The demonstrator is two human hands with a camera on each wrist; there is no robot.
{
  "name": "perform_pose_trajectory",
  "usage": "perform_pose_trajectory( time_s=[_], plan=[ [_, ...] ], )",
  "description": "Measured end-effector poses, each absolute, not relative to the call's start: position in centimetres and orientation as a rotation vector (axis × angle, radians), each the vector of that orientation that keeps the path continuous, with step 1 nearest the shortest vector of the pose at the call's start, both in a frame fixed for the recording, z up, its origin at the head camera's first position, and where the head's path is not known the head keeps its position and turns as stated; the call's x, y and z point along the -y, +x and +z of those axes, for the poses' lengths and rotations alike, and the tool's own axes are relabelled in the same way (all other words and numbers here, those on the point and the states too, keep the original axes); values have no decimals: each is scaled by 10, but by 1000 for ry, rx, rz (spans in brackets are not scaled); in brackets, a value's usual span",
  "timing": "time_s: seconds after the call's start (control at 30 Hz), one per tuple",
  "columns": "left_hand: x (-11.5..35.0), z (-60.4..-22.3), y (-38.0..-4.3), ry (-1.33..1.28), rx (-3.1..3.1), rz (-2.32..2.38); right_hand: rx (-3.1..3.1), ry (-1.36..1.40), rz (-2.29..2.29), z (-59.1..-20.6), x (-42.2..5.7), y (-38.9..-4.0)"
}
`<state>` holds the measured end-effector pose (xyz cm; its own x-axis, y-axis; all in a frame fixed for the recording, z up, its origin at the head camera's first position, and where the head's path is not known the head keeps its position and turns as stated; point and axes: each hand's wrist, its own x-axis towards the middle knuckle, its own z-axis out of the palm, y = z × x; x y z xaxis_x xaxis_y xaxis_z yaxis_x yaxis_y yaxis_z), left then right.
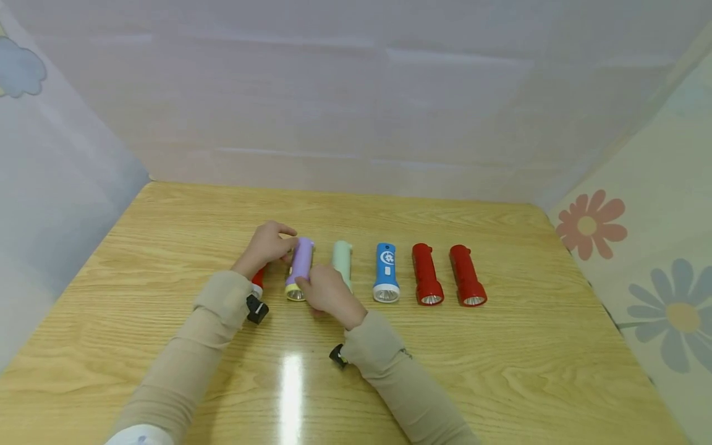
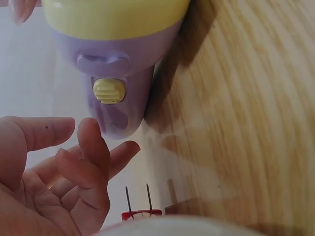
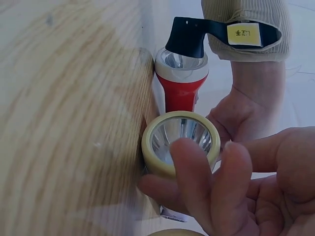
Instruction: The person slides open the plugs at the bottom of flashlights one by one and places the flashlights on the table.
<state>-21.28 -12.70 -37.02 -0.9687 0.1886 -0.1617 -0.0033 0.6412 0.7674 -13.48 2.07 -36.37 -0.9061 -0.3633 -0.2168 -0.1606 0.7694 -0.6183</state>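
Observation:
A purple flashlight (image 1: pixel 303 258) with a pale yellow head lies on the table between my two hands, its lens towards me. My left hand (image 1: pixel 268 243) is at its tail end, the fingers loosely bent and spread apart in the left wrist view. At the lens end is my right hand (image 1: pixel 329 289), whose fingers (image 3: pixel 192 172) extend in front of the yellow-rimmed lens. Left of the purple one, a red flashlight (image 3: pixel 181 88) with a white head lies partly hidden under my left wrist. A mint green flashlight (image 1: pixel 342 258) is partly covered by my right hand.
Further right in the row lie a blue flashlight (image 1: pixel 386 272) with a white rim and two red flashlights, one nearer (image 1: pixel 426 275) and one at the end (image 1: pixel 467 275). Pale cloth walls stand behind and beside the wooden table (image 1: pixel 528 371).

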Motion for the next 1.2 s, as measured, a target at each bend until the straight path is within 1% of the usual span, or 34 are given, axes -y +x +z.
perform_pose_trajectory(
  time_s=[0.57,0.83,1.2],
  plan=[
    [127,-373,-216,108,-2575,1226,-2640,-364,-860,-366,-14,-134],
    [125,-374,-216,147,-2592,1153,-2675,-385,-806,-367,-13,-134],
    [123,-375,-215,136,-2599,1147,-2670,-369,-821,-367,-12,-133]
  ],
)
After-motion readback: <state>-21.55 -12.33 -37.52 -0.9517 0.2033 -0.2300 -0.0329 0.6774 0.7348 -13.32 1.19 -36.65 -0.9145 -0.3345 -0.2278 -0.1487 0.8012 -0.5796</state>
